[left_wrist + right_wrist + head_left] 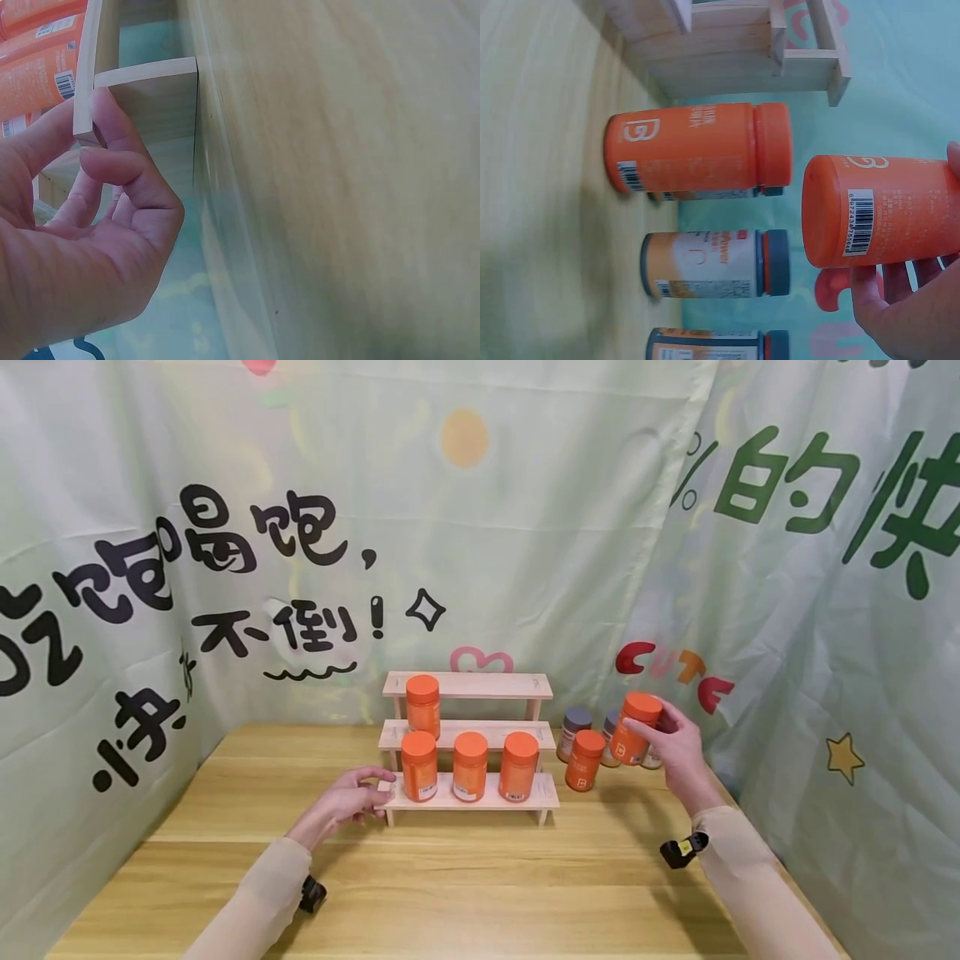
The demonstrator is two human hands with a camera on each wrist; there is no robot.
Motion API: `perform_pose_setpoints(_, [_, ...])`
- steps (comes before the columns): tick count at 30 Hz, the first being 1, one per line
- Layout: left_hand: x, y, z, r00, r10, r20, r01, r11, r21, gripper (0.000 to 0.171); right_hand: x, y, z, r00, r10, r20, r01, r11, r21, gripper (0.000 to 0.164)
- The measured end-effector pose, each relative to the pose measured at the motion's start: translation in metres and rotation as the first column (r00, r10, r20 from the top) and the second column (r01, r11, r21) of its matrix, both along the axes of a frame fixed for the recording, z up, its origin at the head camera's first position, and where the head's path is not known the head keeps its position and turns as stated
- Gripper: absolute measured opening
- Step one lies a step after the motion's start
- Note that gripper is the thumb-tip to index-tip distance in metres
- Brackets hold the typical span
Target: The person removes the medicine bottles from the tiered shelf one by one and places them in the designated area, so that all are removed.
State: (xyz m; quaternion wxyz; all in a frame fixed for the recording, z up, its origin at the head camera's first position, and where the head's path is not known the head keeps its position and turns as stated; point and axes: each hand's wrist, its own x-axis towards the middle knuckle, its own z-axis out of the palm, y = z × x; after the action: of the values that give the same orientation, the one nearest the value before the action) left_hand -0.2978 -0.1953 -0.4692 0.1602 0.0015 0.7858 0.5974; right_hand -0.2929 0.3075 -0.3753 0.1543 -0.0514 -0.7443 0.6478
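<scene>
My right hand [681,752] grips an orange supplement bottle [637,727] and holds it off the table, right of the wooden step rack [465,685]. In the right wrist view this raised bottle [889,210] shows its base and barcode. My left hand [348,797] pinches the left end of the rack's lowest board; the left wrist view shows thumb and finger at the board's corner [86,124]. Three orange bottles [470,767] stand in a row on the lowest step. Another orange bottle [423,702] stands on the middle step, at the left.
Right of the rack, an orange bottle [583,762] stands on the wooden table [450,885]. Several dark-capped bottles [576,731] stand behind it, partly hidden in the head view; two show in the right wrist view [705,264]. Printed curtains [480,543] hang behind and beside the table.
</scene>
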Motion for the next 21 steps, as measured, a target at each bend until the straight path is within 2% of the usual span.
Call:
perform_pose_setpoints(5, [0.001,0.0,0.002,1.0,0.0,0.001,0.0,1.0,-0.001,0.043,0.001,0.004,-0.011,1.0,-0.001,0.026,0.0,0.999,0.032,0.074])
perform_pose_setpoints(12, [0.002,0.0,0.004,1.0,-0.029,0.01,0.028,1.0,0.004,0.046,0.001,0.009,-0.027,0.996,-0.046,0.078,0.043,0.998,0.036,0.078])
perform_pose_setpoints(21, [0.004,0.002,0.006,1.0,-0.013,-0.005,0.013,1.0,-0.016,0.043,-0.004,0.014,-0.043,0.998,-0.02,0.054,0.017,0.999,0.047,0.072])
